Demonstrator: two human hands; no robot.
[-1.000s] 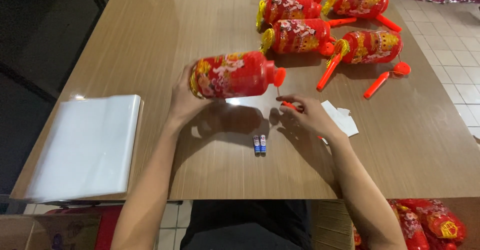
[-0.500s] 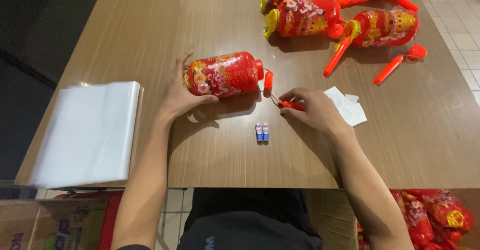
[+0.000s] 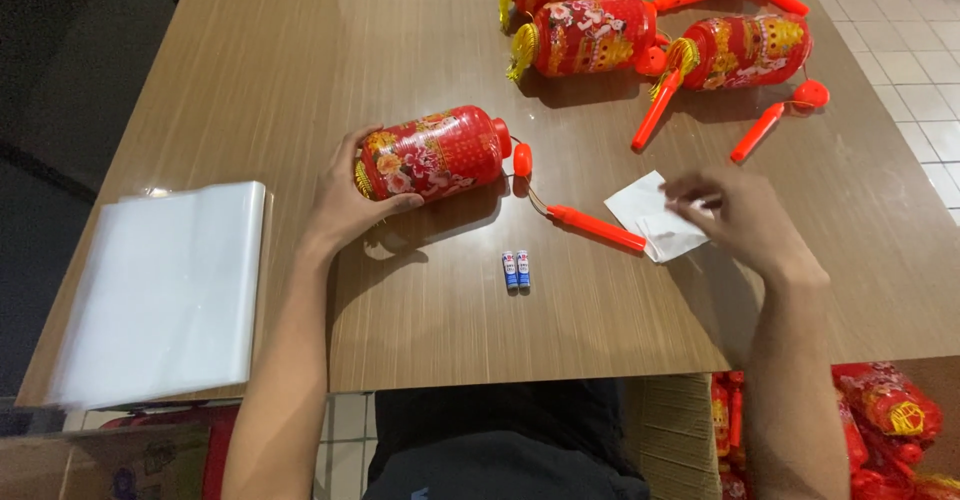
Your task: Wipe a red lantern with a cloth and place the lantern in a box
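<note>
Red and glossy, a cylindrical toy lantern (image 3: 432,154) lies on its side on the wood-grain table (image 3: 250,70), the left hand (image 3: 345,200) cupping its gold-fringed end, fingers wrapped on it. Right hand (image 3: 735,215), blurred, hovers over white paper slips (image 3: 645,210); its fingers' state cannot be told. Beside them lie an orange handle stick (image 3: 597,228), two small batteries (image 3: 516,269) and stacked clear plastic bags (image 3: 165,290).

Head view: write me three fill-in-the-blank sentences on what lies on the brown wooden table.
The left hand grips a red cylindrical paper ____. Two small ____ lie side by side near the table's front edge. The right hand hovers over white ____ slips.

Missing words: lantern; batteries; paper.
</note>
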